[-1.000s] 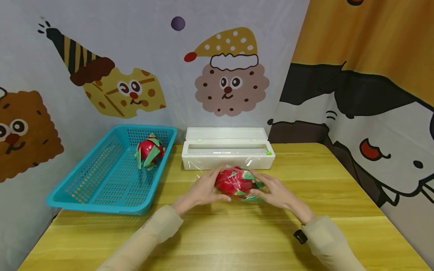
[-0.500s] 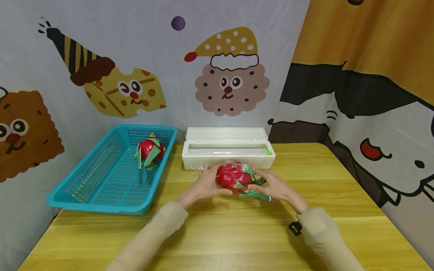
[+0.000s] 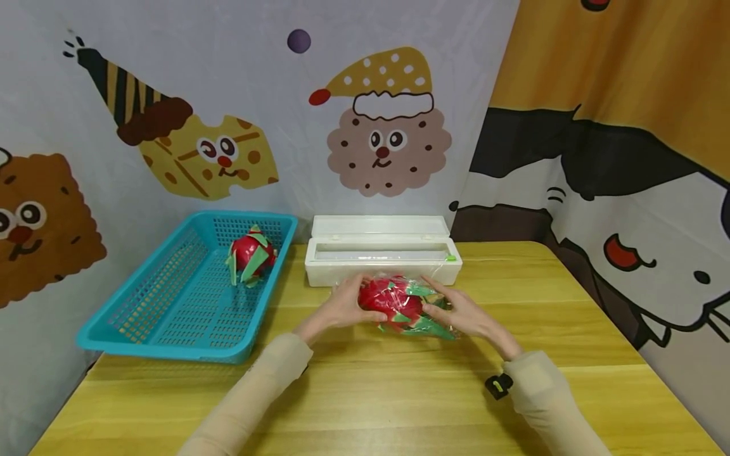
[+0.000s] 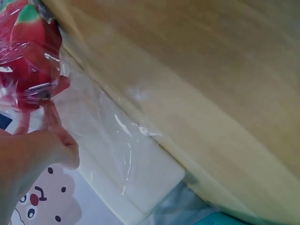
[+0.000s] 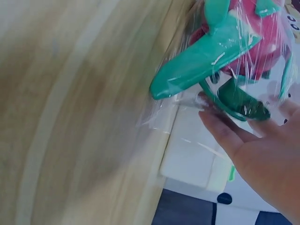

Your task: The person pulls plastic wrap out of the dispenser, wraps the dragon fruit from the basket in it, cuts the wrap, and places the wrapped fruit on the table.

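Note:
A red dragon fruit [image 3: 389,297] with green leaf tips, wrapped in clear cling film [image 5: 229,56], is between the two hands in front of the white box. My left hand [image 3: 344,305] grips its left end, with the thumb along the near side; the left wrist view shows the fingers at the film-covered red end [image 4: 35,65]. At the leafy end, my right hand [image 3: 463,313] holds the wrapped fruit with thumb and fingers around the film. The white cling film box [image 3: 383,273] stands open behind, its lid [image 3: 381,225] raised and a film roll inside.
To the left, a blue plastic basket [image 3: 171,349] holds a second dragon fruit [image 3: 251,253] without shiny wrap around it. The wooden table [image 3: 388,392] extends to the right and front. A printed cloth [image 3: 485,38] hangs behind the table.
The wrapped dragon fruit has turned a little, so its green leaves now point more toward the lower right. Both hands have shifted slightly with it, keeping hold of its ends.

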### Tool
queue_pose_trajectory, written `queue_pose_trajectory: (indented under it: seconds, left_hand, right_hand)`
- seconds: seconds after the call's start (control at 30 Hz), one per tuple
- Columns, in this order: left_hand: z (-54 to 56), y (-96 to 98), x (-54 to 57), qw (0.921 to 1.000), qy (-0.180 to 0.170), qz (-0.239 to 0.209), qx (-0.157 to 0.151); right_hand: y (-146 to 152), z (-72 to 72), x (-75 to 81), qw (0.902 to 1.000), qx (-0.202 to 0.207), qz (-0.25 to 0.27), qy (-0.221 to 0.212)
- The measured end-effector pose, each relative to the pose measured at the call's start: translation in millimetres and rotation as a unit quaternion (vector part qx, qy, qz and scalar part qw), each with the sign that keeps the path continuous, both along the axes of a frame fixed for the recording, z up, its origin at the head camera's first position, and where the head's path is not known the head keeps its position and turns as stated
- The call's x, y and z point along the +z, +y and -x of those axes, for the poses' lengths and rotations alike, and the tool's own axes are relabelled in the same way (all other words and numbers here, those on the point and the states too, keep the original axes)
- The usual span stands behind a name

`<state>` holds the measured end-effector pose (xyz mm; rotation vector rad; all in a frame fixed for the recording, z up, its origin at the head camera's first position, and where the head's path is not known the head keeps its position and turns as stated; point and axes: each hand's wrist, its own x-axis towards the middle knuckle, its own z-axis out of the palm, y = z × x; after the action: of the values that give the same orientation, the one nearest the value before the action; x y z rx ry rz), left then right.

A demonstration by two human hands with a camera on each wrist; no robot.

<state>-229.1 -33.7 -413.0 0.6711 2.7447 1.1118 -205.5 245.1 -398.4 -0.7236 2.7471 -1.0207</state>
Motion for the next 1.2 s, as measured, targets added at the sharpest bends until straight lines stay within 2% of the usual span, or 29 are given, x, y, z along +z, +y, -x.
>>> queue_pose_trajectory:
  seconds: [0.1, 0.27, 0.37, 0.4, 0.47, 0.57, 0.63, 0.77, 0.87, 0.93, 1.2]
  left_hand:
    - [1.0, 0.7, 3.7, 0.9999, -0.008, 0.006, 0.010]
    - [4.4, 0.5, 8.8, 0.9994, 0.005, 0.028, 0.022]
    - [5.9, 0.3, 10.8, 0.9990, 0.013, 0.034, 0.028]
    - [6.3, 0.5, 11.2, 0.9988, 0.014, 0.035, 0.031]
    - [7.1, 1.1, 11.7, 0.9986, 0.015, 0.034, 0.037]
    - [9.2, 3.5, 12.8, 0.9981, 0.026, 0.029, 0.048]
    - [11.7, 5.9, 14.6, 0.9978, 0.040, 0.021, 0.048]
    - [16.9, 12.6, 23.8, 0.9965, 0.072, 0.025, 0.033]
    - [20.3, 19.2, 35.1, 0.9952, 0.087, 0.042, 0.013]
    - [23.0, 24.6, 42.6, 0.9942, 0.093, 0.054, 0.000]
    - [36.5, 52.3, 64.5, 0.9907, 0.108, 0.072, -0.040]
  right_hand:
    - [6, 3.3, -2.5, 0.9997, -0.001, 0.020, -0.015]
    - [15, 11.4, -4.5, 0.9953, -0.012, 0.070, -0.067]
    - [18, 18.9, -5.5, 0.9919, -0.040, 0.104, -0.062]
    - [19, 22.4, -6.1, 0.9907, -0.061, 0.115, -0.041]
    - [19, 30.7, -6.3, 0.9856, -0.111, 0.121, 0.040]
    - [21, 45.6, -5.7, 0.9647, -0.185, 0.102, 0.157]
    - [23, 55.5, -5.3, 0.9573, -0.213, 0.060, 0.186]
    - [29, 70.8, -5.8, 0.9738, -0.181, -0.022, 0.135]
    - [33, 78.2, -7.9, 0.9815, -0.158, -0.050, 0.096]
    - [34, 81.5, -9.3, 0.9823, -0.156, -0.053, 0.088]
    - [32, 87.3, -8.6, 0.9784, -0.162, -0.078, 0.102]
